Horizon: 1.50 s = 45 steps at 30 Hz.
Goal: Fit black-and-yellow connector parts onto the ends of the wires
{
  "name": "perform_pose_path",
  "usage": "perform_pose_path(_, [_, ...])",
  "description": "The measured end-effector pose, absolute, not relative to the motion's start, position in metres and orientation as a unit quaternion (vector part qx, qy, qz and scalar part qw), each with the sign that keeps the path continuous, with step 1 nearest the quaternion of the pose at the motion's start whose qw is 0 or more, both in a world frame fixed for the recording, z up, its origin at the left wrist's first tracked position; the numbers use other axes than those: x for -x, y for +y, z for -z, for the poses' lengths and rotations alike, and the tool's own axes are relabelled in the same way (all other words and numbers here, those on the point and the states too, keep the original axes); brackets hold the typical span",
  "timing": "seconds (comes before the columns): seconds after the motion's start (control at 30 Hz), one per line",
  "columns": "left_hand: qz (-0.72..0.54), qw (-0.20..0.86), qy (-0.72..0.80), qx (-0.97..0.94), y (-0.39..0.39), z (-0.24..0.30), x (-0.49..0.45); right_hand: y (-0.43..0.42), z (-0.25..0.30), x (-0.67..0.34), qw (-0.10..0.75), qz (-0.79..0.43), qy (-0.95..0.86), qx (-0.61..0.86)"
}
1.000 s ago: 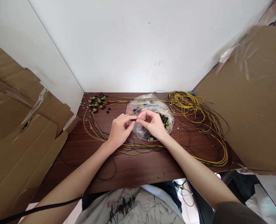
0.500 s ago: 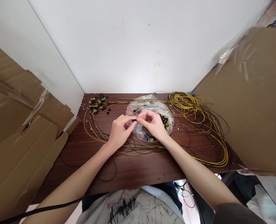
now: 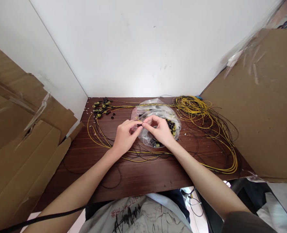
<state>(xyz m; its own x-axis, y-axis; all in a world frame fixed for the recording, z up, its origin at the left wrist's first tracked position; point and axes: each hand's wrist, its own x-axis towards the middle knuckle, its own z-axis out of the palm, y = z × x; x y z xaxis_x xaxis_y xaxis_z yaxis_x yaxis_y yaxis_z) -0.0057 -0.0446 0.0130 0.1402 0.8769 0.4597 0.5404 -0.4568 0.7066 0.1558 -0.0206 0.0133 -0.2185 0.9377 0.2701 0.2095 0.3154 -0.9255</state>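
Over a clear plastic bag (image 3: pixel 147 139), my two hands meet fingertip to fingertip. My left hand (image 3: pixel 127 134) pinches a small black part (image 3: pixel 139 125) between thumb and forefinger. Thumb and forefinger of my right hand (image 3: pixel 159 129) close on the same part from the other side. Its exact kind is too small to make out, and the fingers cover most of it. Inside the bag lie several black and yellow connector-like pieces (image 3: pixel 173 129), partly behind my right hand. Yellow and black wires (image 3: pixel 143 158) run across the table below both hands.
A tangled coil of yellow wire (image 3: pixel 194 106) lies at the back right. Several black and yellow pieces (image 3: pixel 101 106) are heaped at the back left, with small black caps (image 3: pixel 112 116) beside them. Cardboard (image 3: pixel 260 106) stands on the right and more cardboard (image 3: pixel 24 136) on the left of the brown table (image 3: pixel 143 178).
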Motion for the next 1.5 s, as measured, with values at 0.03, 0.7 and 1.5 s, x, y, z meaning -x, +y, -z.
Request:
perform_pose_path(0.03, [-0.442,0.192,0.486,-0.729,-0.0447,-0.0131,0.0057,-0.0206,-0.0131,-0.1559,0.456,-0.398,-0.671,0.428])
perform_pose_path(0.7, [-0.476,0.339,0.506,-0.635,-0.0402,-0.0104,0.0046,-0.0234,-0.0168,-0.1547,0.436,-0.370,-0.686,0.450])
perform_pose_path(1.5, [-0.494,0.343,0.487,-0.633,-0.0398,-0.0109,0.0044,-0.0241,-0.0170,-0.1548,0.424,-0.354,-0.698,0.456])
